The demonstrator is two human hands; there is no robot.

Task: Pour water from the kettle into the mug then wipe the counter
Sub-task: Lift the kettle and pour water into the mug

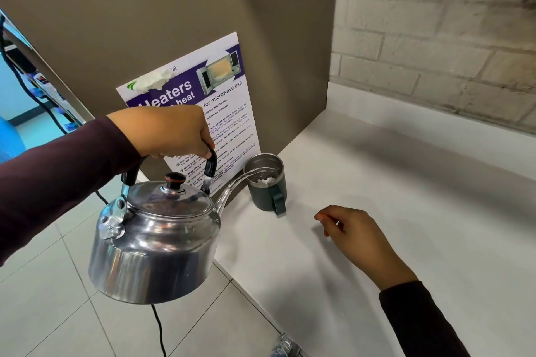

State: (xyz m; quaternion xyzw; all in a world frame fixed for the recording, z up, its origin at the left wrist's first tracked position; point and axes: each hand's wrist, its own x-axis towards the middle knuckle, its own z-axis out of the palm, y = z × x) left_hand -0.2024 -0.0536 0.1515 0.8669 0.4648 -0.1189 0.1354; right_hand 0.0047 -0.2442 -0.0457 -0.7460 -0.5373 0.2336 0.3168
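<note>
A shiny metal kettle [153,240] with a black handle hangs tilted in the air left of the counter's edge. My left hand [171,130] grips its handle from above. Water runs from the spout in a thin stream into a dark green mug [268,191] with a steel rim, standing on the white counter [406,211] near the brown wall panel. The mug's handle points toward me. My right hand [356,238] rests on the counter to the right of the mug, fingers loosely curled and holding nothing.
A microwave-use poster [200,113] is stuck on the brown panel behind the kettle. A brick wall [449,38] backs the counter. A black cable [158,327] runs across the tiled floor below the kettle. A shoe [285,346] shows at the bottom edge.
</note>
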